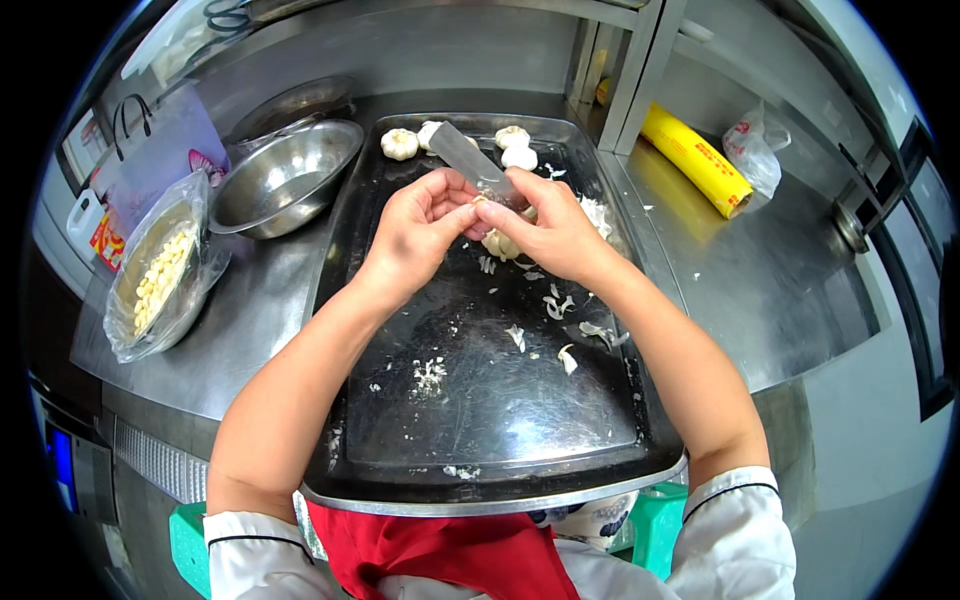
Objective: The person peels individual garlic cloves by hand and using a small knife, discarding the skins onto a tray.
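Over the upper half of a dark metal tray (487,390), my two hands meet fingertip to fingertip. My right hand (551,221) grips a wide-bladed knife (463,154), its blade pointing up and to the left; the handle is hidden. A small garlic clove (480,200) sits at the fingertips, pinched by my left hand (420,229) with my right thumb against it. Just below the fingers lie garlic cloves (500,246), partly covered. Whole garlic bulbs (400,144) line the tray's far end, with two more bulbs (513,136) right of the blade.
Garlic skins (556,306) litter the tray, with more heaped (596,217) at its right side. Left stand a steel bowl (285,180) and a plastic-lined bowl (120,315) of peeled cloves (161,277). Right lie a yellow roll (694,159) and a plastic bag (756,154), near a steel post (637,75).
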`<act>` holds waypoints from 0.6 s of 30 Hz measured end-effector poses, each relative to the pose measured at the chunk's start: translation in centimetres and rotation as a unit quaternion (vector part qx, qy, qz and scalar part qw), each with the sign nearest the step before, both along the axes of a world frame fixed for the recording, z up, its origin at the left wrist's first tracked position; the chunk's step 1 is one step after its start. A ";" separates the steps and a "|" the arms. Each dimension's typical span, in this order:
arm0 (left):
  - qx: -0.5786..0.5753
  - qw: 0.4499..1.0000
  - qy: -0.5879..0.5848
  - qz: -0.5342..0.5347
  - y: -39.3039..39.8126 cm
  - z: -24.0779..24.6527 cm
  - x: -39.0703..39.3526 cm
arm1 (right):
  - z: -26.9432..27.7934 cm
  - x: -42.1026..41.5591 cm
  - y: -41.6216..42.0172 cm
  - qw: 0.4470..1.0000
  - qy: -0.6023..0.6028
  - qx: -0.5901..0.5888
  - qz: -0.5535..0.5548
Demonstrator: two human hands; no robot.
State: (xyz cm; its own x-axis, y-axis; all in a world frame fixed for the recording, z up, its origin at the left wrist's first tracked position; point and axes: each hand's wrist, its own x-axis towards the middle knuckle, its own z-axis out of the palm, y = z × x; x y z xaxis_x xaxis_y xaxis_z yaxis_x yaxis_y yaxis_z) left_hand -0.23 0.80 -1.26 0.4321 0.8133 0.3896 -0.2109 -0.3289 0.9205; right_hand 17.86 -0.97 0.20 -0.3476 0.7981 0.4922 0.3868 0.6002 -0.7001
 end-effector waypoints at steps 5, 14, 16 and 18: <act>0.045 0.997 0.040 0.038 -0.4 0.2 0.2 | -0.1 0.0 0.2 0.999 -0.026 0.044 -0.012; 0.037 0.995 0.078 0.044 -1.2 0.8 0.0 | -0.7 0.0 0.3 0.997 -0.057 0.042 -0.043; 0.010 0.998 0.054 0.003 -0.7 0.7 -0.2 | -1.0 0.1 0.5 0.996 -0.058 0.040 -0.046; -0.003 0.998 0.054 -0.032 -0.2 0.9 -0.7 | -1.1 0.2 0.8 0.997 -0.048 0.044 -0.045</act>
